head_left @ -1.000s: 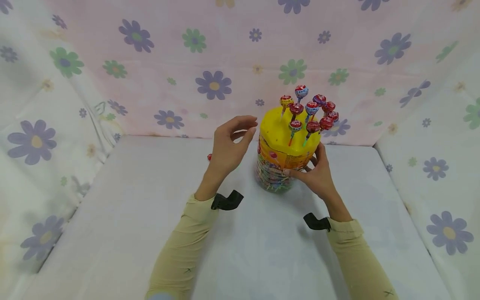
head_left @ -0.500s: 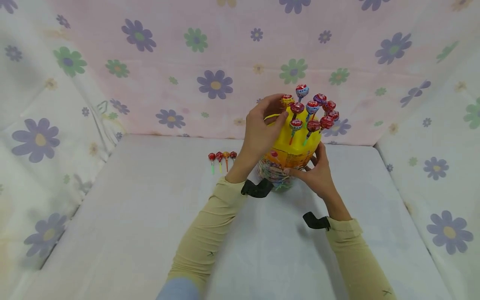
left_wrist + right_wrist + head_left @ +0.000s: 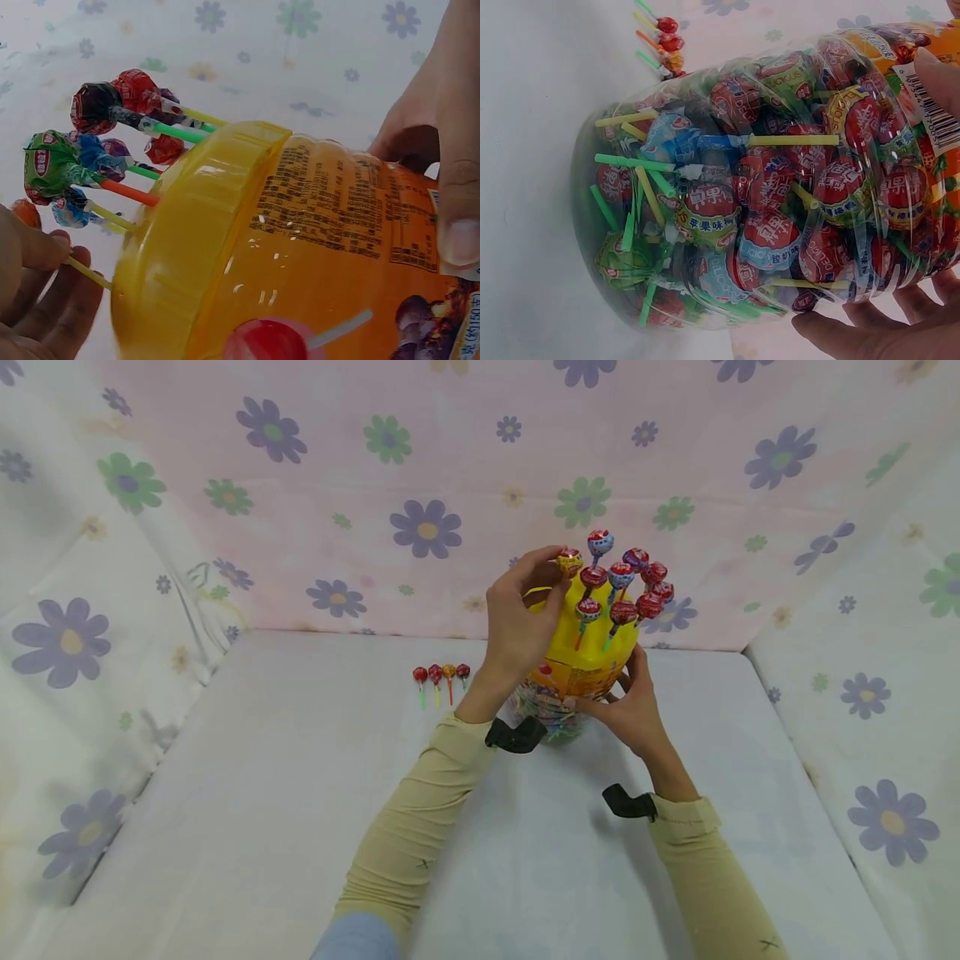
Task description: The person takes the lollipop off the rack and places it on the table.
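Observation:
A clear plastic jar [image 3: 546,708] full of wrapped lollipops stands on the table under a yellow lid [image 3: 570,647]. Several lollipops stick up out of the lid, their sticks set in its top. My left hand [image 3: 521,627] pinches the yellow-wrapped lollipop [image 3: 569,562] at the lid's left side. In the left wrist view, its yellow stick [image 3: 88,271] runs from my fingers [image 3: 45,251] to the lid. My right hand [image 3: 633,706] grips the jar's right side just below the lid, thumb in front. Through the jar's wall, lollipops [image 3: 769,236] with bright sticks show in the right wrist view.
Left of the jar, a short row of lollipops [image 3: 436,675] lies on the white table [image 3: 300,777]. Flowered cloth [image 3: 427,531] hangs at the back and on both sides. A black wrist mount [image 3: 516,735] juts from my left sleeve.
My left hand has moved right, from beside the jar to the yellow-wrapped lollipop, uncovering the row of lollipops on the table. My right hand stays on the jar.

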### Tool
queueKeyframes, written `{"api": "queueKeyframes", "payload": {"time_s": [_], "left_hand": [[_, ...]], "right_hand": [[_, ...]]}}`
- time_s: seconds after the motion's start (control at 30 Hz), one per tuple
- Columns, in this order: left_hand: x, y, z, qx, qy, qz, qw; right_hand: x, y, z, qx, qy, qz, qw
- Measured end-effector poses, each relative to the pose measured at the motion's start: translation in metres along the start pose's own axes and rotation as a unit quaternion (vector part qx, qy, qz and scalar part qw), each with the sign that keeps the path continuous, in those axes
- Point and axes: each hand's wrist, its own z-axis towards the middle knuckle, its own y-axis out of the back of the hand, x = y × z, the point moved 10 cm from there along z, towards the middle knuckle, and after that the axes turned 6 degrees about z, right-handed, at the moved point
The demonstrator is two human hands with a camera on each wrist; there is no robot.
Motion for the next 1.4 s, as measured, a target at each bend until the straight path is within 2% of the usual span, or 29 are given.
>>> {"api": "queueKeyframes", "payload": {"time_s": [0.17,0.43,0.77,0.97,1.1,1.23,1.4], "left_hand": [[-0.009,0.006,0.001,-0.014,-0.017,-0.029,0.9994],[-0.004,0.018,-0.011,-0.024,0.002,-0.047,0.9986],[0.01,0.052,-0.029,-0.056,0.024,-0.039,0.9974],[0.03,0.074,-0.04,-0.067,0.042,-0.038,0.9962],[0.05,0.089,-0.047,-0.061,0.065,-0.043,0.9951],[0.076,0.104,-0.058,-0.052,0.104,-0.023,0.9929],[0.115,0.126,-0.078,-0.052,0.162,0.008,0.9854]], "right_hand": [[0.001,-0.001,0.0,0.002,0.002,0.0,1.0],[0.001,0.0,0.0,0.004,0.006,-0.001,1.0],[0.002,-0.001,0.0,0.012,0.014,0.002,1.0],[0.002,-0.001,-0.001,0.014,0.014,0.007,1.0],[0.001,0.0,-0.002,0.011,0.009,0.004,1.0],[0.001,-0.001,-0.003,0.011,0.009,0.003,1.0],[0.001,-0.002,-0.001,0.014,0.01,0.0,1.0]]}}
